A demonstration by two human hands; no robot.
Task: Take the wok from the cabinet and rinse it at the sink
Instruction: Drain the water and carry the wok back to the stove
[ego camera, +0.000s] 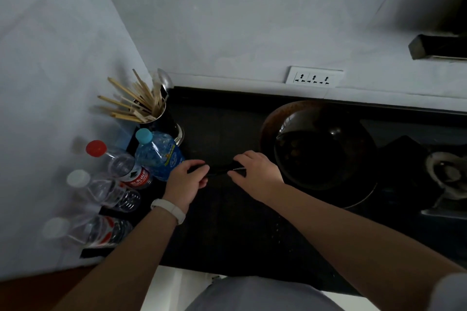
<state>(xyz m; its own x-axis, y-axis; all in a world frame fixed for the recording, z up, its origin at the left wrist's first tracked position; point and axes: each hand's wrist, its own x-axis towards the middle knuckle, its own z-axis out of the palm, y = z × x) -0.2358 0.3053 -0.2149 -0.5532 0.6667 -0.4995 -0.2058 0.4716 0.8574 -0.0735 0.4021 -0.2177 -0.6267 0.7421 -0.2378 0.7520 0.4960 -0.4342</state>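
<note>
**Wok out on the counter, both hands at the handle**

Wok (318, 144) on the dark counter (222, 222), right of centre, below the wall socket (314, 78). Already out of the cabinet. Inside very dark, with something round in it, too dim to name. Handle (219, 170) pointing left, low over the counter.

Left hand (185, 182) curled round the handle's outer end, white wristband (168, 209) on that wrist. Right hand (257, 171) over the handle nearer the bowl, fingers bent down across it, gripping as far as can be seen.

Further out: water bottles (156, 156) just beside the left hand, then a metal holder of chopsticks (161, 118) in the corner. Stove burner (447, 171) at the right edge. No sink or tap in view.

Step, by judgement: fetching done, rinsing not yet begun. Next: lift with both hands, keep level, swing clear of the bottles, find the sink.
</note>
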